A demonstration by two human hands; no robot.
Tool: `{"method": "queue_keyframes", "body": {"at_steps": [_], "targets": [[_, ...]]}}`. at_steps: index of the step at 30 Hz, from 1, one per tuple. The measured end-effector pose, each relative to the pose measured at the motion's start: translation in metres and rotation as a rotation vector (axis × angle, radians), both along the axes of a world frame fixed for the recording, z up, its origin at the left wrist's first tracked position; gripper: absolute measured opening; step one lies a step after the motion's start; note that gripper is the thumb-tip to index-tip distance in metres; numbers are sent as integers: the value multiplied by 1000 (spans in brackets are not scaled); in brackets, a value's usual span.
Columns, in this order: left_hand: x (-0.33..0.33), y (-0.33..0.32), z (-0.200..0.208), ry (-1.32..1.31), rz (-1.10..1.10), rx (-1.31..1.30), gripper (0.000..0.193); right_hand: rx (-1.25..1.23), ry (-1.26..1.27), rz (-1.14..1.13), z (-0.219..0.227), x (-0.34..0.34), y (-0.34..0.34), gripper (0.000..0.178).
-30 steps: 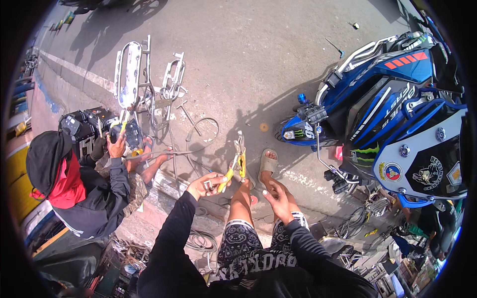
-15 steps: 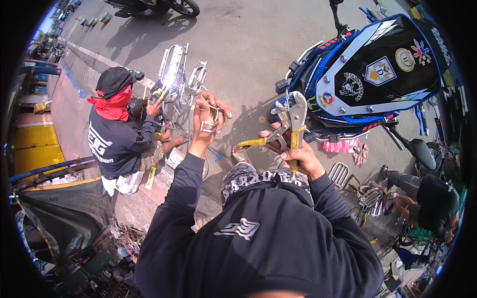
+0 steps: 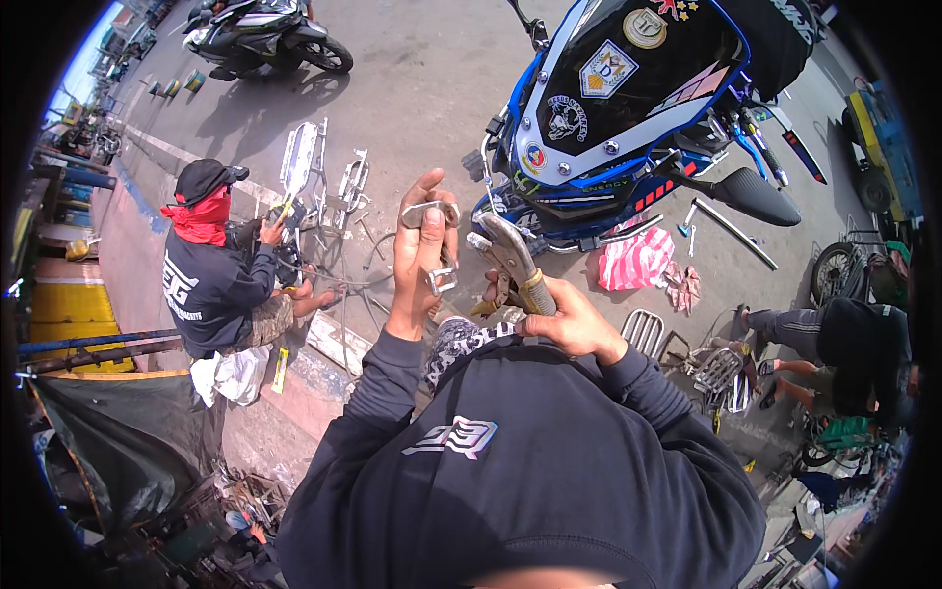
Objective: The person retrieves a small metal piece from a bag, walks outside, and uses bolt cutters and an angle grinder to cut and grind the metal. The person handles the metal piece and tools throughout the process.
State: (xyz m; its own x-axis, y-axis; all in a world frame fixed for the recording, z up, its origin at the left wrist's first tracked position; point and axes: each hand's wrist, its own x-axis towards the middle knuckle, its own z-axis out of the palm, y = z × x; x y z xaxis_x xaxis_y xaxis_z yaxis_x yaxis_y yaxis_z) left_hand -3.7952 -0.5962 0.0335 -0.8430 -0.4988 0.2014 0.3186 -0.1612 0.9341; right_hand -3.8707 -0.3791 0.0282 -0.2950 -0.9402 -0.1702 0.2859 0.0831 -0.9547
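Raised in front of my chest, my left hand [image 3: 412, 260] is closed around a bent metal bracket [image 3: 443, 281]. One bent end shows across the fingers and another near the palm; whether they are one piece I cannot tell. Just to the right, my right hand [image 3: 569, 324] grips a pair of locking pliers [image 3: 510, 253], its fingers wrapped round the handle. The curved jaws tilt up and left toward the left hand, close to the bracket but apart from it. The lower handle is partly hidden behind my right hand.
A blue and black motorcycle [image 3: 589, 128] stands ahead right, a pink striped bag [image 3: 633, 260] beside it. Left, a masked co-worker [image 3: 211, 260] crouches at metal racks [image 3: 299, 167]. Another person [image 3: 844, 344] bends over racks [image 3: 726, 378] at right. Another motorcycle [image 3: 270, 39] is far left.
The pliers have swung from upright to tilted left, and their yellow handle no longer stands out to the left. My left hand has turned, baring more of the bracket. The view has shifted right.
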Motion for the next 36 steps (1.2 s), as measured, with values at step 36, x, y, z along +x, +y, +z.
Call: {"method": "queue_keyframes", "body": {"at_steps": [36], "targets": [[64,74,10,-187,259,-146,30,-79,-270,186,-14,32,50,75]]}}
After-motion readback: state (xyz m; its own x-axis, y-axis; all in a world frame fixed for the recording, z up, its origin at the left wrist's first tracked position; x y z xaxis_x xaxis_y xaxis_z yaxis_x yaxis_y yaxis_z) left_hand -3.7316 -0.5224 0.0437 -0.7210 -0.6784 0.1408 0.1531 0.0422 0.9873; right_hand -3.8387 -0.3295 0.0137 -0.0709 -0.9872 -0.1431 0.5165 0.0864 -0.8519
